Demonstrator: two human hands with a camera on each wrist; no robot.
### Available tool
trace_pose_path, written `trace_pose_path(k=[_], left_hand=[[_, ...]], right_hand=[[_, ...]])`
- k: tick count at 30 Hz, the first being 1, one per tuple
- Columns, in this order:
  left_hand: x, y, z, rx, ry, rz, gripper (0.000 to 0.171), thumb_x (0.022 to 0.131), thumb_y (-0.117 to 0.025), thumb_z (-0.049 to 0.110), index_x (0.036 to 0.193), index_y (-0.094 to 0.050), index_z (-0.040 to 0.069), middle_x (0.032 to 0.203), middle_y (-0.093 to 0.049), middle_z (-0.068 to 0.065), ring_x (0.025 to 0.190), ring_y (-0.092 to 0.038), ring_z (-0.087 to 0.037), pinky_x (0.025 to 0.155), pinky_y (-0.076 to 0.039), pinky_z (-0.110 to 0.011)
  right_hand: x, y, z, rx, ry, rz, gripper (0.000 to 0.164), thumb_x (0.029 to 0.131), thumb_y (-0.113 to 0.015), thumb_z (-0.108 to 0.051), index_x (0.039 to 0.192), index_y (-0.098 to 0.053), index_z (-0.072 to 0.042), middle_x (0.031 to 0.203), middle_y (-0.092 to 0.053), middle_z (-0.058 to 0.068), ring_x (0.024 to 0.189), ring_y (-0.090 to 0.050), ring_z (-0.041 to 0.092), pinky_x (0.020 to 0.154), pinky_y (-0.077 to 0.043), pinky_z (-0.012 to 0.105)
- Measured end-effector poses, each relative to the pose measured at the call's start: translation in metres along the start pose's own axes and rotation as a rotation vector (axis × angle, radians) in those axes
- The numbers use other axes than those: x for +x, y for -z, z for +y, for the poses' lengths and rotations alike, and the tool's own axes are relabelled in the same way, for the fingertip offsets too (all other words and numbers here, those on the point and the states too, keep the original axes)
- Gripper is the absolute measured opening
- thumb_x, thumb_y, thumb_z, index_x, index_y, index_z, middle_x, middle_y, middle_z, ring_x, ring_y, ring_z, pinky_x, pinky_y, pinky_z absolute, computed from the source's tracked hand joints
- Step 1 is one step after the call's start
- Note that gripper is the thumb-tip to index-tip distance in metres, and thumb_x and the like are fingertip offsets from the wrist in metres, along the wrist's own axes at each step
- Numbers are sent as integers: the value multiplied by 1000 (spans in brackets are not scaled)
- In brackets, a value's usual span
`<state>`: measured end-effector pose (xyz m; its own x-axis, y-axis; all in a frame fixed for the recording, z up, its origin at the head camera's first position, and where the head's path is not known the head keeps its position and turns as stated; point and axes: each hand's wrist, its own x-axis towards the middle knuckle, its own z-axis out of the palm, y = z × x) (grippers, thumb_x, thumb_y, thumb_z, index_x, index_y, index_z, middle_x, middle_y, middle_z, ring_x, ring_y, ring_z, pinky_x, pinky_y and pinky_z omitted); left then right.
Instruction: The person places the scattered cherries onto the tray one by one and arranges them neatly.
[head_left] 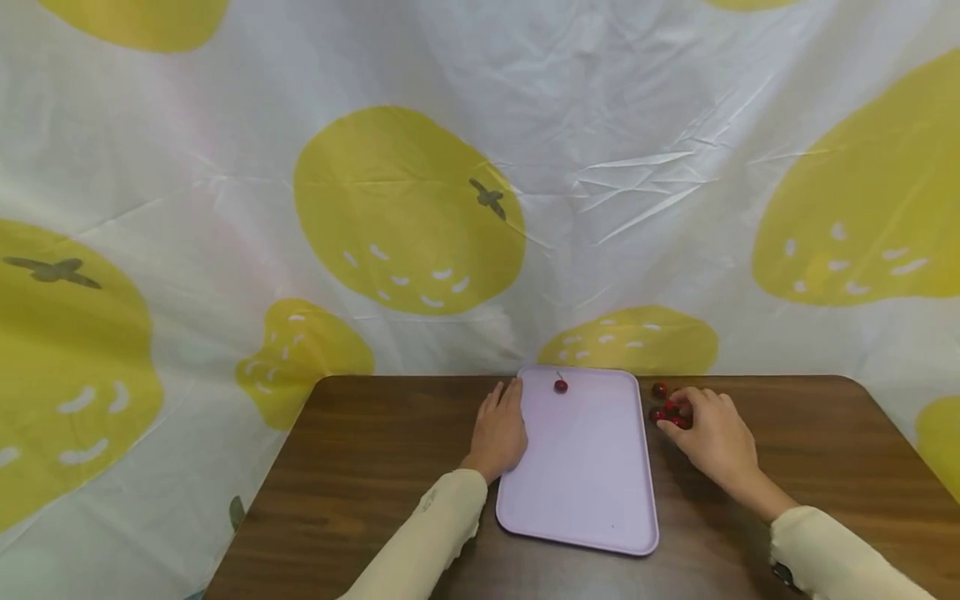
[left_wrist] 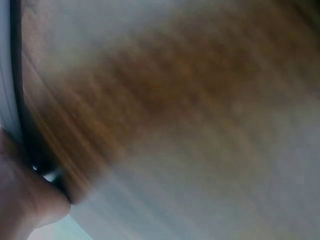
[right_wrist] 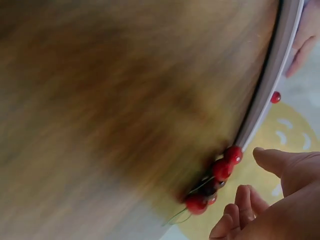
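Observation:
My left hand [head_left: 501,429] rests along the left rim of a pale lilac tray [head_left: 577,475], fingers straight and pointing away from me. One red cherry [head_left: 561,387] with a stem lies near the tray's far end. Just off the tray's right rim, several dark red cherries [head_left: 660,390] sit in a small group on the table. Over that group is my right hand [head_left: 712,433], thumb and fingers apart around it. In the right wrist view, a gap shows between the thumb and the cherries [right_wrist: 222,170], and green stems trail from the bunch.
The brown wooden table [head_left: 390,467] extends to both sides of the tray. Behind its far edge hangs a white curtain [head_left: 600,208] printed with large yellow fruit. The tray's raised rim [right_wrist: 262,85] stands between the cherry group and the tray's surface.

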<state>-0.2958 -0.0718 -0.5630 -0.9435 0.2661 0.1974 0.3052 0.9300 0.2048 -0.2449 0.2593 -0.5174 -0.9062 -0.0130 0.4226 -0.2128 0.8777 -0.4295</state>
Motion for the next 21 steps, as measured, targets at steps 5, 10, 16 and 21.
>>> trace_pose_path(k=[5,10,16,21], left_hand=[[-1,1,1,21,1,-10,54,111,-37,13,164,-34,4,170,-41,-8,159,-36,-33,132,-31,-47],[-2,3,0,-8,8,-13,54,111,-37,12,164,-33,4,170,-41,-9,159,-35,-34,132,-31,-48],[0,-6,-4,-62,9,-6,54,113,-31,15,166,-30,6,170,-41,-9,161,-33,-33,134,-29,-48],[2,-8,-4,-52,4,-6,55,112,-33,15,166,-30,6,170,-41,-8,160,-34,-33,134,-29,-47]], right_hand=[[-7,7,13,-26,-99,-83,36,85,-87,-37,107,-70,-14,87,-70,4,88,-61,29,49,-38,33],[-8,7,20,-42,-84,-140,37,87,-85,-41,112,-72,-17,88,-71,1,86,-63,26,47,-39,33],[-7,3,23,-35,-65,-158,38,87,-85,-40,115,-76,-16,83,-72,-2,76,-63,19,47,-41,32],[-5,-2,25,-28,-58,-152,32,88,-85,-37,112,-77,-18,79,-69,-3,72,-61,17,47,-39,32]])
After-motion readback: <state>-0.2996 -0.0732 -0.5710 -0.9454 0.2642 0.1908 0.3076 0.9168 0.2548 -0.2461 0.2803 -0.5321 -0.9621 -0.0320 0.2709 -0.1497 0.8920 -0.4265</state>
